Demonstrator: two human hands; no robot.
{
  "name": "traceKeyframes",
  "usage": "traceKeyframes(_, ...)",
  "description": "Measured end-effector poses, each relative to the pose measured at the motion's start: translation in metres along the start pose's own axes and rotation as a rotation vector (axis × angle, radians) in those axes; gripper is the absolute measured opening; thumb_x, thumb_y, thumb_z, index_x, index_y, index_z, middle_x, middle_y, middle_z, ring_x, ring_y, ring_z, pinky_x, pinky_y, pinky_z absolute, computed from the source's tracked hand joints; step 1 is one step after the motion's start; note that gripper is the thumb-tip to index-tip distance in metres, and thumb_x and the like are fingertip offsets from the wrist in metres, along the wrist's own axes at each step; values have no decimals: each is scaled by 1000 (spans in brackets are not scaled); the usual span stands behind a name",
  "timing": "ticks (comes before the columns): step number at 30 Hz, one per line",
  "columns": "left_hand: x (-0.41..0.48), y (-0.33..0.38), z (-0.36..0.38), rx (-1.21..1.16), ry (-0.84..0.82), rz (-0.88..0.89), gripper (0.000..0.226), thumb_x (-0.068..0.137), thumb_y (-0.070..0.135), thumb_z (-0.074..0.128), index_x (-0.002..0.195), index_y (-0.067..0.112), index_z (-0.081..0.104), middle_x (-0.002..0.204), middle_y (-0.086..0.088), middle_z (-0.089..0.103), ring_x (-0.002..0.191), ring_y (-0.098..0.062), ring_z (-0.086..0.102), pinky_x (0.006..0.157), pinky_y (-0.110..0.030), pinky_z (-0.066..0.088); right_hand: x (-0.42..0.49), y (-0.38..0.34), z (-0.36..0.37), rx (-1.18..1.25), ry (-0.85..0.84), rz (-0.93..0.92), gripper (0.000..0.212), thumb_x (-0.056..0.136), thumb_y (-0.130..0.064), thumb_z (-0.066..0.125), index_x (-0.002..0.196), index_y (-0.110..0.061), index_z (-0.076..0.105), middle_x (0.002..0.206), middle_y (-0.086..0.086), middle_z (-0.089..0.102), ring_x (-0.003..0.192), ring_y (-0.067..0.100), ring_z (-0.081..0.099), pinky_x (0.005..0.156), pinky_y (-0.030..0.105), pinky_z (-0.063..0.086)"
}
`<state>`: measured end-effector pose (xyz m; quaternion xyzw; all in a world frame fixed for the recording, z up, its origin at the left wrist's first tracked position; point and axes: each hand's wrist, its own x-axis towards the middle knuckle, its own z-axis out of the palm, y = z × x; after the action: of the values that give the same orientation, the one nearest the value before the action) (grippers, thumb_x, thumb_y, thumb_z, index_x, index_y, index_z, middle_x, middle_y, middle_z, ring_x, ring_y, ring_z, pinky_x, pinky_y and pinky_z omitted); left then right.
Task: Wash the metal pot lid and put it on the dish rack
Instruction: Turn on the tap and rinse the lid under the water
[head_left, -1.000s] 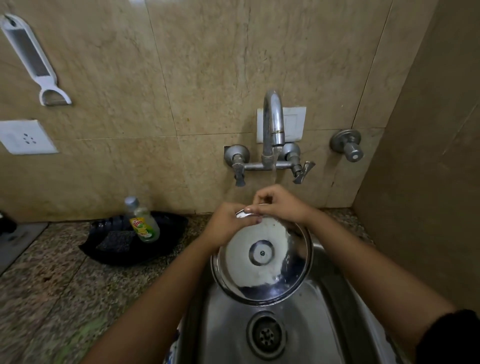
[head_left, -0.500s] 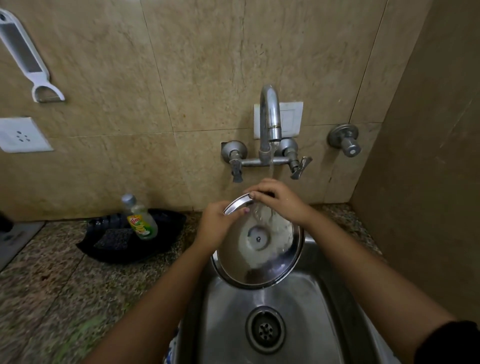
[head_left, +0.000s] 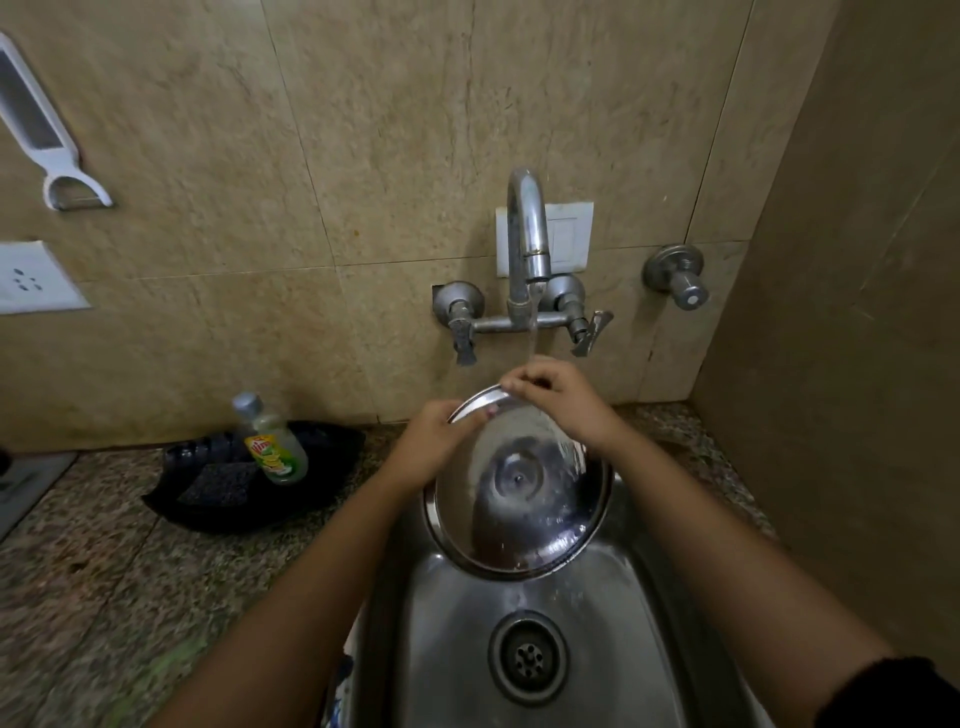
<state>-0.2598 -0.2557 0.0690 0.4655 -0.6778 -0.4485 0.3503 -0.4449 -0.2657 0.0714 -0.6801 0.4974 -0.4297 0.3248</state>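
The round metal pot lid (head_left: 519, 499) is tilted toward me over the steel sink (head_left: 452, 649), its underside facing me and wet. My left hand (head_left: 434, 441) grips its upper left rim. My right hand (head_left: 558, 400) holds the top edge, fingers curled over the rim. Water runs from the tap (head_left: 527, 244) onto my right hand and down the lid. No dish rack is in view.
A dish soap bottle (head_left: 270, 441) leans in a black tray (head_left: 249, 483) on the speckled counter, left of the sink. The drain (head_left: 529, 659) lies below the lid. A wall valve (head_left: 678, 275) is at right, a white peeler (head_left: 41, 135) hangs at upper left.
The soap foam on the lid has rinsed away, leaving bare wet metal. Both hands have kept their hold on the upper rim under the stream.
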Motion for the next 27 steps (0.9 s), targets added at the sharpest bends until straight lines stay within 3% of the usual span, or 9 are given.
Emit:
traceKeyframes(4,-3,-2,-1,-54,28,27,37,93,33,53,75,4,69,60,1,64,54,-9,57,52,-19,44,0,-2,-1,116,-11,43,12,83,-10,68,93,-3,71,82,-3,69,76,2,65,71,15,52)
traceKeyframes(7,-9,-17,0,-212,145,-30,42,94,32,53,78,-4,69,69,-16,65,62,-21,57,60,-28,45,-5,11,-17,215,92,128,9,83,-12,69,91,-9,71,88,2,71,80,7,67,77,25,53)
traceKeyframes(9,-10,-23,1,-261,106,-47,45,94,33,53,80,-8,67,73,-22,63,67,-26,56,65,-34,45,-7,15,-18,220,96,144,10,85,-12,67,94,-9,72,87,0,70,78,4,67,77,23,52)
traceKeyframes(14,1,-6,4,39,-57,58,40,94,36,52,71,5,67,62,-3,60,59,-15,55,59,-28,44,-8,6,5,160,-76,102,12,83,-8,68,92,-2,72,84,7,71,83,14,66,79,27,53)
traceKeyframes(17,-1,-10,6,-8,64,89,37,94,28,53,62,11,62,56,3,58,53,-7,52,55,-25,42,-9,10,-2,201,-7,135,12,81,-14,71,91,-8,73,84,3,73,84,15,67,81,30,54)
traceKeyframes(20,-6,-23,3,-248,208,17,41,94,28,54,76,-8,65,65,-12,62,60,-20,55,60,-31,45,-9,19,-19,201,124,149,8,83,-18,69,89,-20,73,87,-2,73,89,15,67,89,34,51)
traceKeyframes(22,-4,-23,1,-234,150,-10,43,94,29,55,82,-11,65,69,-18,62,64,-23,55,64,-35,45,-9,17,-20,196,156,121,8,84,-14,68,89,-18,72,87,-1,71,87,14,66,87,31,51)
traceKeyframes(25,4,-8,0,-32,-56,-20,46,93,33,54,91,-11,66,77,-26,67,66,-25,59,66,-36,46,-10,3,-6,195,48,98,10,83,-10,68,92,-7,72,85,4,71,78,8,66,73,20,53)
traceKeyframes(27,6,-1,0,-60,-87,-24,46,94,32,53,91,-12,65,74,-22,65,61,-24,58,62,-32,47,-9,-1,-3,212,27,110,11,82,-10,70,92,-7,73,83,2,72,75,5,67,68,16,52)
